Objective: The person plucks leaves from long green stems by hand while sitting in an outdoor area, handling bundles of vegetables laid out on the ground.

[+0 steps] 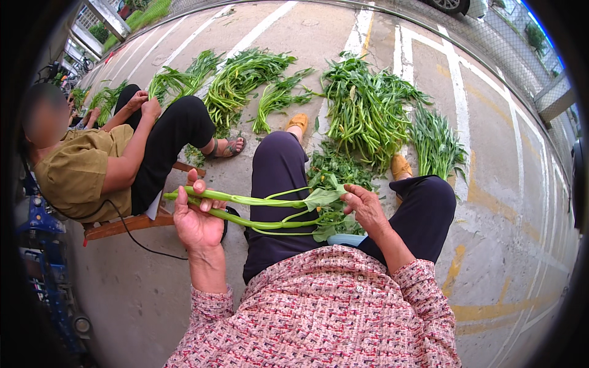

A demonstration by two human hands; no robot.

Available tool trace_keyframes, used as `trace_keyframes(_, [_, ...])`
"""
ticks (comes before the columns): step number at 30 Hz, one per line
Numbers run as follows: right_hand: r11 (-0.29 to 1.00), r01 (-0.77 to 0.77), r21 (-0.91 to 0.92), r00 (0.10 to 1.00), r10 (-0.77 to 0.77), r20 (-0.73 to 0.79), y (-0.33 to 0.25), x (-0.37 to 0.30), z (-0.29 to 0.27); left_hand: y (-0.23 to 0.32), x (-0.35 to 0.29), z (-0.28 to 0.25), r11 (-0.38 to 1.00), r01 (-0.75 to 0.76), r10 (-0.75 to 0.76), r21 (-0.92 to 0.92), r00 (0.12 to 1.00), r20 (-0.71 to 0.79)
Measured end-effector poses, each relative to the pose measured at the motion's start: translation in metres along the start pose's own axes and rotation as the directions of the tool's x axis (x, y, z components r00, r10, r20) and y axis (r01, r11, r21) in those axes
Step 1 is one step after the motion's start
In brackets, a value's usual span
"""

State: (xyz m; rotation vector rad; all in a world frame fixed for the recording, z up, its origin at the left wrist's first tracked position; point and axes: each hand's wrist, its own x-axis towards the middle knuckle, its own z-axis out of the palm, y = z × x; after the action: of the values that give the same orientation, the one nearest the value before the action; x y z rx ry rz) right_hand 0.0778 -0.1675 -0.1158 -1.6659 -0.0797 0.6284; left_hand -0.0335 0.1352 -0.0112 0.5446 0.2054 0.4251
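My left hand (199, 214) is closed around the cut ends of a few long green water spinach stalks (245, 200). They stretch across above my lap, leafy ends to the right. At that leafy end, my right hand (363, 207) pinches a broad leaf (324, 196) between thumb and fingers. Below the stalks, part of a light blue object (346, 239) shows at my lap; its kind is unclear. Between my feet lies a low pile of loose leaves (340, 167).
Ahead of me rest a large heap of water spinach (365, 104), a smaller bunch (438, 142) to its right and more bunches (242, 86) leftward. At left a co-worker (92, 159) sits on a wooden stool (126, 226), both hands on greens. A dark cord (138, 236) hangs beside the stool.
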Motion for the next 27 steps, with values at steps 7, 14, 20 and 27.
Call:
trace_keyframes(7, [0.999, -0.026, -0.029, 0.999, 0.026, 0.024, 0.008, 0.008, -0.001, -0.001, -0.001, 0.001, 1.000, 0.022, -0.022, 0.001, 0.999, 0.031])
trace_keyframes(14, [0.864, 0.199, -0.462, 0.973, -0.230, -0.010, 0.008, -0.001, 0.003, -0.001, -0.002, 0.009, 1.000, 0.014, -0.014, -0.014, 1.000, -0.015])
trace_keyframes(20, [0.798, 0.302, -0.521, 0.914, -0.398, -0.079, 0.006, -0.006, 0.001, 0.000, -0.003, 0.016, 1.000, -0.006, 0.006, -0.006, 1.000, 0.029])
trace_keyframes(27, [0.893, 0.256, -0.370, 0.942, -0.317, -0.112, 0.011, -0.011, -0.015, 0.000, -0.009, 0.025, 0.990, -0.041, 0.043, 0.134, 0.999, -0.010])
